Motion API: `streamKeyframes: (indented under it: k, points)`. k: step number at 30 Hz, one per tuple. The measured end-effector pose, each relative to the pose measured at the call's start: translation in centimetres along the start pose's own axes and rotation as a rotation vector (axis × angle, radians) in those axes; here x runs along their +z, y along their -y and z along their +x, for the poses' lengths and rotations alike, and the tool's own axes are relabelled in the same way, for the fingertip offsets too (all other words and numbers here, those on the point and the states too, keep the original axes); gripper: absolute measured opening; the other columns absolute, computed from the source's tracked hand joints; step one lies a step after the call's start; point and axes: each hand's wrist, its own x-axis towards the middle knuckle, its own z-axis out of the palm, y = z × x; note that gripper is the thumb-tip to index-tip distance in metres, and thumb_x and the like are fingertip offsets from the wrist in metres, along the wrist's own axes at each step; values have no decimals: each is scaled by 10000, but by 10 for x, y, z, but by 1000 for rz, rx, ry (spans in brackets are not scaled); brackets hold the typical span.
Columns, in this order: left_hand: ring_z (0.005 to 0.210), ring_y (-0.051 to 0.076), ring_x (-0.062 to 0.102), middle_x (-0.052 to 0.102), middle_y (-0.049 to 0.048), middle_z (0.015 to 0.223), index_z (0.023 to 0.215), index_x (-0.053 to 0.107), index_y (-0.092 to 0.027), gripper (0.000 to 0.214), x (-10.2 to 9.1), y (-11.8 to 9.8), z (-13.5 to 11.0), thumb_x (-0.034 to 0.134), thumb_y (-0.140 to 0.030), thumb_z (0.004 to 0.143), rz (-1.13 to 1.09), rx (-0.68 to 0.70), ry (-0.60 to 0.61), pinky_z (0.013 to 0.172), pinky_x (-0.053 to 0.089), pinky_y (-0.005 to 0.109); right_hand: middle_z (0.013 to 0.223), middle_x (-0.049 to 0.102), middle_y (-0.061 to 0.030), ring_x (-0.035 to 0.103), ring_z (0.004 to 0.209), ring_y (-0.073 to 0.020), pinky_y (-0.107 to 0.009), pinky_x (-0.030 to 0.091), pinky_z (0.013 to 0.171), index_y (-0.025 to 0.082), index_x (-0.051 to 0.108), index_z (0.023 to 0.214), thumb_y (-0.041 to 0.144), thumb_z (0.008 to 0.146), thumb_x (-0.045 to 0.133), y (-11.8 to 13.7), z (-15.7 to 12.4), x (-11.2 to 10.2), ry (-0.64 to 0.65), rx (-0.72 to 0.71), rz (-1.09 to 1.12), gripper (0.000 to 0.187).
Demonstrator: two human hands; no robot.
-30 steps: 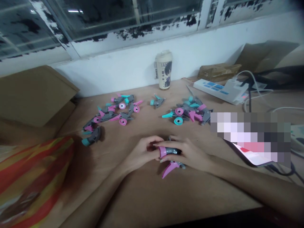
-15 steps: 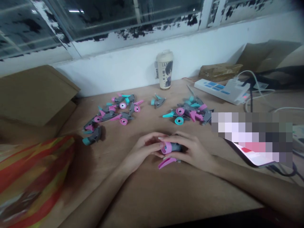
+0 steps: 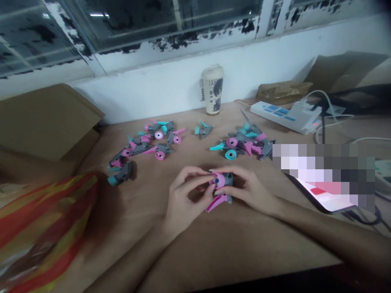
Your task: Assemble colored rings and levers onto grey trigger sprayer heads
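Note:
Both my hands meet over the middle of the wooden table around one grey spray-trigger head with a pink nozzle cap and a pink lever hanging below. My right hand grips its grey body from the right. My left hand pinches at the pink cap end with curled fingers. A pile of grey, pink and teal trigger heads lies beyond my left hand, and a second pile lies beyond my right hand. One single trigger head lies between the piles.
A lidded coffee cup stands at the wall. A white power strip with cables lies at the back right, cardboard boxes at the left, a red and yellow striped bag at the near left, a phone-like device at the right.
Both hands lifted the trigger head slightly away from me and turned it, so the pink cap's opening now faces the camera. My left fingers shifted onto the cap.

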Motion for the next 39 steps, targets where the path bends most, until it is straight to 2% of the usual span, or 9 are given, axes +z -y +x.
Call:
streamKeyframes:
  k: [4, 9, 15, 27, 32, 39]
  points:
    - [881, 135, 588, 563, 50, 982, 956, 687, -210, 218, 6, 0, -3, 598, -94, 795, -39, -78, -28, 746, 525, 260, 1034, 658, -10, 607, 949, -170, -322, 476, 850, 283, 601, 1127, 292, 752, 701, -3, 1, -1, -19, -19, -40, 388]
    - [892, 138, 563, 544, 38, 965, 893, 689, -226, 160, 5, 2, -4, 576, -135, 826, -79, -173, 11, 731, 508, 254, 1032, 658, -11, 608, 959, -171, -317, 479, 850, 276, 611, 1090, 308, 738, 710, -5, -1, 0, -13, -26, -71, 367]
    - [876, 135, 540, 537, 30, 940, 859, 668, -220, 130, 3, 4, -3, 555, -156, 846, -89, -220, 56, 715, 475, 243, 1049, 657, -10, 612, 973, -172, -319, 484, 860, 272, 608, 1070, 320, 738, 708, -5, -3, 2, -1, -9, -66, 350]
    - [841, 146, 555, 538, 38, 942, 841, 646, -208, 116, 1, -3, -2, 539, -165, 853, -49, -193, 44, 707, 471, 269, 993, 664, -32, 619, 928, -193, -343, 492, 824, 243, 626, 1026, 340, 725, 712, 0, 0, 0, 31, 1, -50, 328]
    - [871, 148, 565, 545, 39, 951, 852, 651, -206, 128, 2, -4, -4, 538, -146, 850, -31, -169, 26, 740, 473, 271, 985, 669, -20, 624, 922, -178, -320, 492, 826, 251, 627, 1029, 319, 724, 716, 1, 0, -1, 31, -11, -30, 325]
    - [851, 136, 566, 545, 38, 953, 858, 659, -210, 137, 2, -6, -6, 546, -135, 841, -68, -167, -3, 686, 495, 239, 978, 668, -25, 627, 909, -177, -327, 500, 816, 254, 634, 1053, 324, 720, 718, 0, 1, -1, 48, 16, 15, 350]
